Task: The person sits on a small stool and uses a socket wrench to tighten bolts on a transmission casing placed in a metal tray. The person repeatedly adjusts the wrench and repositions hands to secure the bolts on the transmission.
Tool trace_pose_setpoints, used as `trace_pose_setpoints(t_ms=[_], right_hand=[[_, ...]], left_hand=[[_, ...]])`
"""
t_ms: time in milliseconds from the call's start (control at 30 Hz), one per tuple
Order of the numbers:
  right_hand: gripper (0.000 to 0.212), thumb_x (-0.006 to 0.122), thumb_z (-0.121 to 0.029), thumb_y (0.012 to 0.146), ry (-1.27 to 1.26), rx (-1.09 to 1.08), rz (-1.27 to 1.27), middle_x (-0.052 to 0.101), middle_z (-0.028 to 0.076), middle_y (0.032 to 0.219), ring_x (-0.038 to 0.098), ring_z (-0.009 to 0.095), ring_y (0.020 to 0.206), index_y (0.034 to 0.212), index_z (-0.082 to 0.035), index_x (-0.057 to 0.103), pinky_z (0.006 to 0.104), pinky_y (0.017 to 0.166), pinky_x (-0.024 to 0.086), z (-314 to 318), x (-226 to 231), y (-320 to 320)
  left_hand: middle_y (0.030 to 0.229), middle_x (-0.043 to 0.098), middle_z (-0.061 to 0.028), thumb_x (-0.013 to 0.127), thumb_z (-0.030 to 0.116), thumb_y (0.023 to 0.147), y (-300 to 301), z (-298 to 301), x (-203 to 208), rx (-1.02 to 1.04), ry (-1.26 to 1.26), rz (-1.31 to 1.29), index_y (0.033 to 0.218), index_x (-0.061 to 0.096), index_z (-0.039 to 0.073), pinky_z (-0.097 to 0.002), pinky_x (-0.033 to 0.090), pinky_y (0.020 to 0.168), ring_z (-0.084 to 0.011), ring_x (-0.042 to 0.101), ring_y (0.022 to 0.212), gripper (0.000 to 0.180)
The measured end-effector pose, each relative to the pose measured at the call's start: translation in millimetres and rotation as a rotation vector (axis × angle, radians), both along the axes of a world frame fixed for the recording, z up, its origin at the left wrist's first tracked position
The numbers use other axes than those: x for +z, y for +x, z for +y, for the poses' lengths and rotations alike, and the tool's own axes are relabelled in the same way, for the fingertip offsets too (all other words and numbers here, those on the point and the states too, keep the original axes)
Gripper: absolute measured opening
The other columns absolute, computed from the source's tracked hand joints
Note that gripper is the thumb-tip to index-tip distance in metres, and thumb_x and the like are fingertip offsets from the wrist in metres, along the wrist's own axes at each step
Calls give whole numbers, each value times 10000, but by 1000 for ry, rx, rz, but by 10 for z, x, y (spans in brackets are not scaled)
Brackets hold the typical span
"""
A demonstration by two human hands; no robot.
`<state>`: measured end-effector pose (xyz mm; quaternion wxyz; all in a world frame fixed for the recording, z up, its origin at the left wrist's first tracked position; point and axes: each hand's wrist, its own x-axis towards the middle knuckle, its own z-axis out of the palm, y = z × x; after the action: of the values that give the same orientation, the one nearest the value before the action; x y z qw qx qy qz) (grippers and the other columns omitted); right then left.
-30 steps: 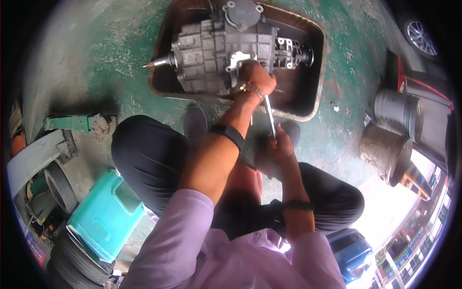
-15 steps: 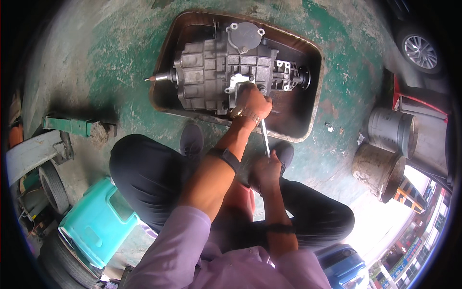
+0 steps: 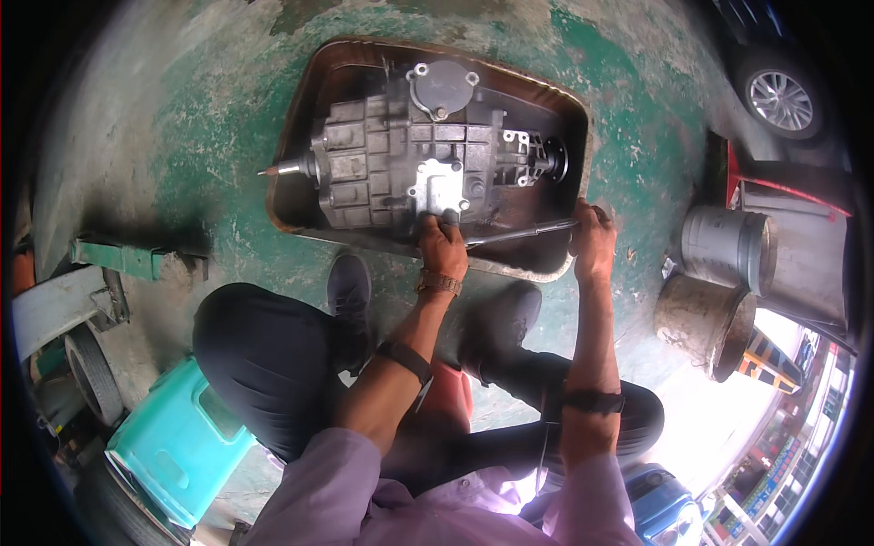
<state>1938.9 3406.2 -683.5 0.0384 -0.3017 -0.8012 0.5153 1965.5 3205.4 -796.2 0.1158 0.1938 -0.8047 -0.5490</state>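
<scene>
A grey metal gearbox [image 3: 371, 150] lies on its side in a rusty rectangular metal tray [image 3: 282, 196]. A bright rectangular cover plate [image 3: 443, 193] with bolt holes at its corners sits on its near side. My left hand [image 3: 442, 247] is closed round the head end of a long metal wrench [image 3: 523, 234], its fingertips at the plate's lower edge; the wrench head is hidden under them. Over the tray's right near corner, my right hand [image 3: 594, 238] grips the far end of the wrench handle, which points right.
Two dirty metal buckets [image 3: 706, 314] stand at the right, below a car wheel [image 3: 778, 98]. At the left are a green metal beam [image 3: 123, 259], a tyre [image 3: 94, 369] and a turquoise plastic stool [image 3: 182, 437]. My shoes [image 3: 350, 289] flank the tray's near edge.
The wrench handle has swung from pointing toward me to pointing right, my right hand moving with it. My left hand has shifted down and left, uncovering more of the cover plate.
</scene>
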Motion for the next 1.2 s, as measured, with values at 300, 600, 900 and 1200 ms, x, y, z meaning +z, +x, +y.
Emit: trace_pose_setpoints(t_ms=[300, 600, 900, 1200], right_hand=[[380, 382, -320, 909, 461, 289, 94, 498, 59, 553, 491, 153, 446, 927, -13, 607, 285, 400, 386, -3, -494, 918], [240, 465, -261, 930, -1141, -666, -29, 281, -22, 469, 289, 131, 363, 725, -138, 440, 265, 338, 248, -320, -969, 1340], [190, 478, -258, 938, -544, -243, 163, 377, -22, 537, 378, 125, 439, 785, -147, 457, 277, 413, 318, -557, -1193, 1608], [212, 502, -249, 915, -1256, -595, 83, 414, 16, 575, 418, 141, 480, 751, -126, 450, 281, 444, 367, -661, -989, 1647]], left_hand=[[653, 566, -164, 575, 251, 843, -95, -125, 252, -106, 100, 52, 785, 530, 27, -419, 445, 587, -319, 555, 601, 236], [749, 615, -131, 585, 261, 857, -246, -117, 403, -267, 66, -148, 890, 570, 4, -377, 462, 661, -260, 586, 701, 260], [806, 604, -92, 580, 217, 871, -151, -125, 319, -299, 138, -113, 937, 553, 18, -331, 459, 690, -195, 571, 741, 211], [835, 583, -36, 620, 137, 861, -77, -159, 445, -360, 266, -28, 985, 534, 9, -280, 463, 652, -121, 543, 729, 197]])
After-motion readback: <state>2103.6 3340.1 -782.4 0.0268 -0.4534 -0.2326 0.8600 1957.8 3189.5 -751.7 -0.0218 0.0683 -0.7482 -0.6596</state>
